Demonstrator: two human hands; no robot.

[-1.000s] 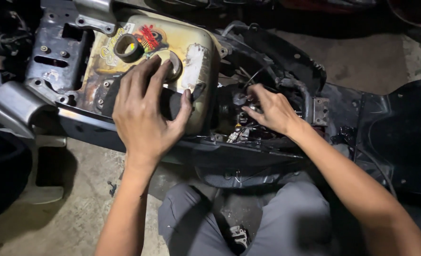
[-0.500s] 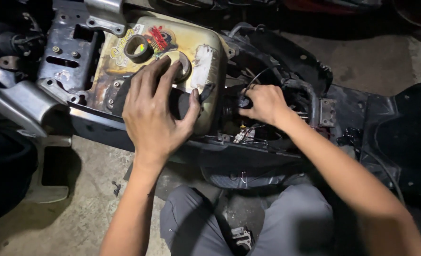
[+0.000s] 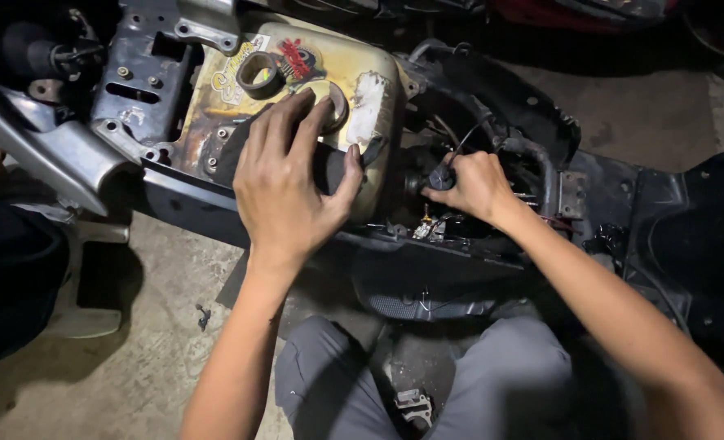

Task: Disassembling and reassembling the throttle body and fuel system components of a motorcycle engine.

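A stripped scooter lies in front of me with its dirty cream fuel tank (image 3: pixel 362 77) exposed. My left hand (image 3: pixel 289 183) rests flat on the tank, fingers spread over its black top part and the thumb near the tank's right edge. My right hand (image 3: pixel 472 186) reaches into the dark engine bay to the right of the tank, its fingers closed around a small black cap-like part (image 3: pixel 442 176) with a thin wire running up from it. My knees in grey trousers (image 3: pixel 492 383) are below the frame.
A grey metal frame plate (image 3: pixel 146 73) with bolt holes sits left of the tank. A silver body panel (image 3: pixel 48 155) slopes at far left. The black plastic underbody (image 3: pixel 672 236) stretches right. Concrete floor (image 3: pixel 146 358) lies below, with a small dark scrap on it.
My right hand has moved left and deeper into the bay and closed on the small black part. My left hand stayed on the tank; the view shifted slightly.
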